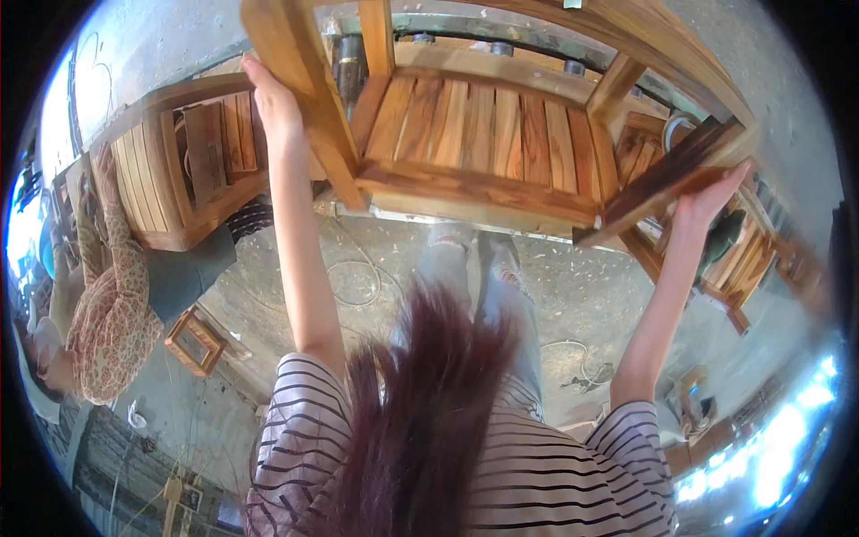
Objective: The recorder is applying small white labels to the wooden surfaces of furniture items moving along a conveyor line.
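Note:
A slatted wooden chair (474, 130) with a warm brown finish is lifted in front of me, tilted so the slats of its seat show. My left hand (276, 103) presses around the outer side of its left post, with the fingertips partly hidden behind the wood. At the chair's lower right corner, my right hand (711, 199) grips the dark-edged post from outside and below. Both arms are stretched forward and apart. Parts of the chair's frame run out of view at the top.
On the left, a person in a patterned sleeve (112, 304) is beside another slatted wooden piece (201, 170). More wooden furniture (743, 268) stands at the right. A small wooden frame (195, 342) and a loose cable (371, 268) lie on the concrete floor.

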`<state>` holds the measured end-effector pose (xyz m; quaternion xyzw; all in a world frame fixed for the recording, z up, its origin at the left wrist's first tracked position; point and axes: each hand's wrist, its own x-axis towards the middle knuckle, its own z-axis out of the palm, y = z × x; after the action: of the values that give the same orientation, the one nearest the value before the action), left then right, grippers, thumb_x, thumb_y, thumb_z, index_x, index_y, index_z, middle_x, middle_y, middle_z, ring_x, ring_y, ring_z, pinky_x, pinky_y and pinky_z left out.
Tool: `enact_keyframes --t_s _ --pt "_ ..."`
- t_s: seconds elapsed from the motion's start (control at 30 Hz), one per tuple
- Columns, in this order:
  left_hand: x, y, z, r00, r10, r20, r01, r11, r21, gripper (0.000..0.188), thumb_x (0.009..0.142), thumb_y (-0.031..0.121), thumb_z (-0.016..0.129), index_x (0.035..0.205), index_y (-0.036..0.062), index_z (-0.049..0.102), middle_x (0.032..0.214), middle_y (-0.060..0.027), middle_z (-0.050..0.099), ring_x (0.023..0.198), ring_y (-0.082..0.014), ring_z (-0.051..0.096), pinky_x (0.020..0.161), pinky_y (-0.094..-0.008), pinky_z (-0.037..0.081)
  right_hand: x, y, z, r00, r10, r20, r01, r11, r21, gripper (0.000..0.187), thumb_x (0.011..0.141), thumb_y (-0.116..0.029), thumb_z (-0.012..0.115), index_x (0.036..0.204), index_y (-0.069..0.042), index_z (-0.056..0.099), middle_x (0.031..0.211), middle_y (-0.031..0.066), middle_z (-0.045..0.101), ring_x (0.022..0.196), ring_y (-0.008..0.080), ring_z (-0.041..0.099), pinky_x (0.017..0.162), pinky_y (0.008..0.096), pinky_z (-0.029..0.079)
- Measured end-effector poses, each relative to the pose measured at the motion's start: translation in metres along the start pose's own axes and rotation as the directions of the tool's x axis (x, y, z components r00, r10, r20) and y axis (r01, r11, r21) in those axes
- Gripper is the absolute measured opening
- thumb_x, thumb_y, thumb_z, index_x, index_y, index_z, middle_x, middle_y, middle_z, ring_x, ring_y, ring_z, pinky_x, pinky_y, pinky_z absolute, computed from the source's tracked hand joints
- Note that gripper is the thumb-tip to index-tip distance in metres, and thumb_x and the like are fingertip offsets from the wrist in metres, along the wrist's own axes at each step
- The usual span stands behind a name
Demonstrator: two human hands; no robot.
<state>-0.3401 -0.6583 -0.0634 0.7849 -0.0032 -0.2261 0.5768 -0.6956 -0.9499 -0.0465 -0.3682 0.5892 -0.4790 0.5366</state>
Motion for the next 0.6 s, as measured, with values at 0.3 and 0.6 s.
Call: enact_keyframes --t_s 0.3,0.6 --pt "-0.026 -0.134 -0.037 0.991 -0.005 -0.13 -0.049 0.911 -0.409 0.047 0.102 0.034 0.04 0.138 0.0032 0.043 0.134 -0.0083 0.051 0.122 -0.022 0.049 0.104 -0.0367 0.039 -0.01 0.025 -0.089 0.985 0.153 0.085 -0.171 0.945 0.279 0.043 0.098 -0.046 0.044 0.119 -0.011 0.057 0.117 0.005 0.06 0.11 0.0224 0.057 0.097 0.0395 0.044" --pt "-0.081 -0.199 -0.105 0.979 -0.136 -0.151 0.058 0.9 -0.431 0.039 0.101 0.028 0.044 0.132 0.0042 0.05 0.128 -0.0089 0.056 0.116 -0.0203 0.054 0.101 -0.0365 0.042 -0.071 0.074 -0.202 0.98 0.184 0.073 -0.18 0.982 -0.058 0.014 0.096 -0.02 0.052 0.105 -0.01 0.057 0.095 -0.0001 0.056 0.093 0.0117 0.055 0.081 0.0275 0.046"
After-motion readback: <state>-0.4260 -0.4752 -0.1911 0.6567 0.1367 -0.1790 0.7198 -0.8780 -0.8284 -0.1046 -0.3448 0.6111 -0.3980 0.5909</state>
